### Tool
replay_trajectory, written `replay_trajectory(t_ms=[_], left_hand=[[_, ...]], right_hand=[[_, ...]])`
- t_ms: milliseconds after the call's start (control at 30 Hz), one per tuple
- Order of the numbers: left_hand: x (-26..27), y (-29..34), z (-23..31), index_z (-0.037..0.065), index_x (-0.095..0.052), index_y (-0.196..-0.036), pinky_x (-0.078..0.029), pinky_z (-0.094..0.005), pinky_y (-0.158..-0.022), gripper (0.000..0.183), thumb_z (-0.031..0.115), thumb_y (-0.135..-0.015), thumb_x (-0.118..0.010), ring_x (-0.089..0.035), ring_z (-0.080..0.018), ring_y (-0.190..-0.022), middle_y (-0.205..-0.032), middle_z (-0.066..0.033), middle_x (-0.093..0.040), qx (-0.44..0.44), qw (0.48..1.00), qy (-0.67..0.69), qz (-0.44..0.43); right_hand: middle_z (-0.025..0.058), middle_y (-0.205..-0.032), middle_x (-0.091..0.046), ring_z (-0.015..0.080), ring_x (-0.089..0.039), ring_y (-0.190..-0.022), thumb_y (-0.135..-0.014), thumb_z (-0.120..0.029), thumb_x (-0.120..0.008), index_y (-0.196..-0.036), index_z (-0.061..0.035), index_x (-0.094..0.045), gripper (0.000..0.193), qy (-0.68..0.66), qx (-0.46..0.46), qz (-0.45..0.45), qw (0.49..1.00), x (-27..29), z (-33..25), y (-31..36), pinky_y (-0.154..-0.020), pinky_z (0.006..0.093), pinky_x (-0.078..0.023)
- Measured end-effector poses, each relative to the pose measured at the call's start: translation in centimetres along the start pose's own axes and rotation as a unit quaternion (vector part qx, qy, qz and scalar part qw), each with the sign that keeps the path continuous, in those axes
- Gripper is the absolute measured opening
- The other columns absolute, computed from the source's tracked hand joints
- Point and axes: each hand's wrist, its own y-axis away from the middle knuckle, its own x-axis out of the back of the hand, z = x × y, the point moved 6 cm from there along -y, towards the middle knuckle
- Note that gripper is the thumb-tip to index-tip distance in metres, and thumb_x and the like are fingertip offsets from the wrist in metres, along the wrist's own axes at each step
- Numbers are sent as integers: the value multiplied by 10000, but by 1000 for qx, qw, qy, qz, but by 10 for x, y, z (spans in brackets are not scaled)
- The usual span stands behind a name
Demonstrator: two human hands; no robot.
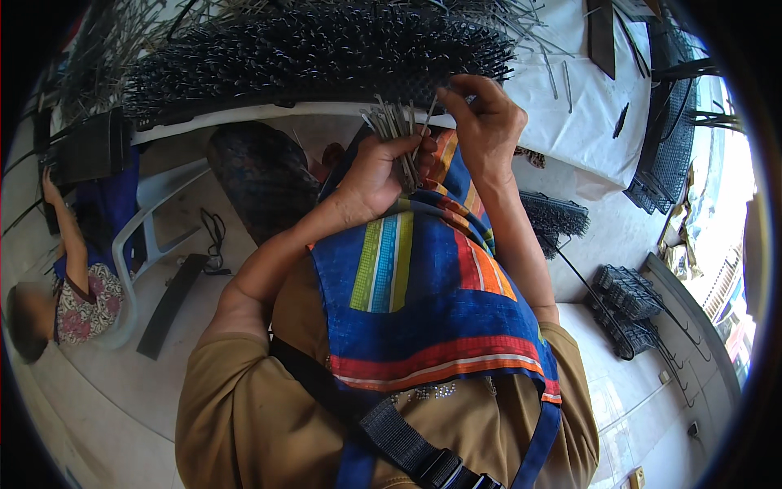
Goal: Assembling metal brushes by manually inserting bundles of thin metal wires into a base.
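My left hand (376,175) is closed around a bundle of thin silvery metal rods (393,124), whose upper ends fan out above the thumb. Just right of the bundle, my right hand (489,122) pinches a single metal rod (430,112) between thumb and fingertips. Both hands are over my lap, in front of a long black rack (318,61) bristling with upright dark rods. The rack lies along the near edge of the table. The lower ends of the bundle are partly hidden by my left fingers.
White sheeting (542,122) covers the table, with loose rods (562,81) and a dark flat bar (601,41) on it. Black wire racks (627,301) rest on the floor at right. At left, another person (81,301) sits by a pale plastic chair (147,224).
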Motion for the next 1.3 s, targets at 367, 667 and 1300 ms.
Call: replay_trajectory(t_ms=[367, 667, 1300], left_hand=[[13, -3, -1, 10, -597, -1120, -532, -311, -725, 249, 30, -874, -560, -653, -194, -863, -959, -118, -668, -24, 996, -44, 73], [1, -1, 1, 16, -599, -1033, -536, -302, -684, 182, 4, -852, -586, -663, -190, -805, -909, -118, -677, -22, 997, -43, 53], [-20, -2, 4, -26, -613, -1012, -534, -343, -651, 164, 54, -881, -554, -637, -196, -711, -856, -112, -665, 10, 999, -19, 42]], right_hand=[[-5, -719, -618, 23, -519, -581, -795, 71, -651, -823, -31, -611, 113, -307, -130, 89, 939, 9, 22, -9, -488, 181, -406], [66, -711, -634, 155, -601, -586, -734, 34, -692, -812, -49, -660, 118, -44, 82, 65, 994, 11, -9, -22, -541, 241, -460], [74, -756, -668, 216, -643, -627, -762, -113, -693, -886, -78, -700, 130, 25, -12, -76, 997, -2, 9, -9, -547, 318, -492]])
